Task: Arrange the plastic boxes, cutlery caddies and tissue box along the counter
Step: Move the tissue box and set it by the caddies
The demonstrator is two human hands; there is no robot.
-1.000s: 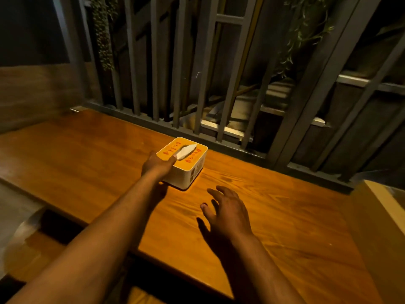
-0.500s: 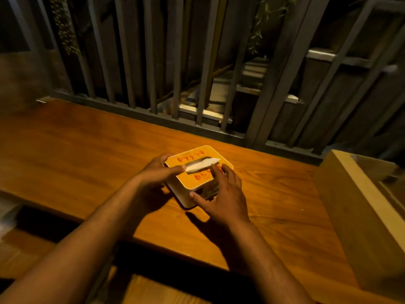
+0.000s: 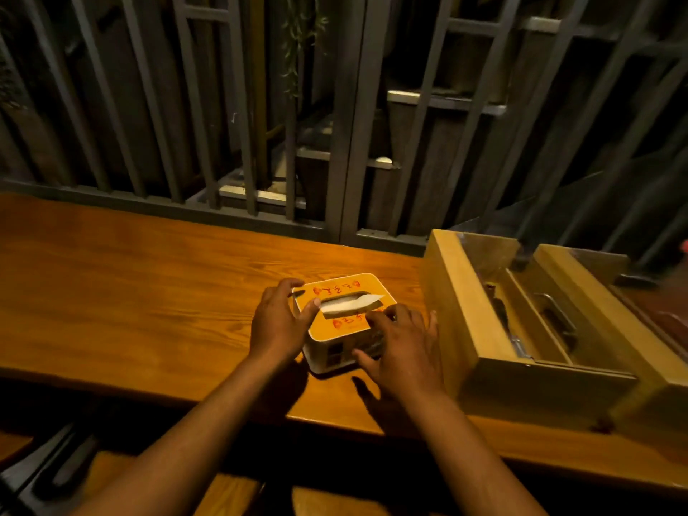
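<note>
A tissue box (image 3: 337, 322) with an orange lid, red writing and a white tissue sticking out of its slot sits on the wooden counter (image 3: 149, 284). My left hand (image 3: 277, 322) grips its left end, thumb on the lid. My right hand (image 3: 404, 348) holds its right front side, fingers over the lid edge. Just to the right stands a wooden cutlery caddy (image 3: 513, 329) with compartments and dark cutlery inside.
A grey metal slatted railing (image 3: 346, 143) runs along the counter's far edge. A second wooden box edge (image 3: 662, 329) shows at the far right. Below the counter's near edge is a wooden bench (image 3: 231, 489).
My right hand has come from hovering over the counter onto the tissue box. The box has slid right toward the caddy, which has come into full view.
</note>
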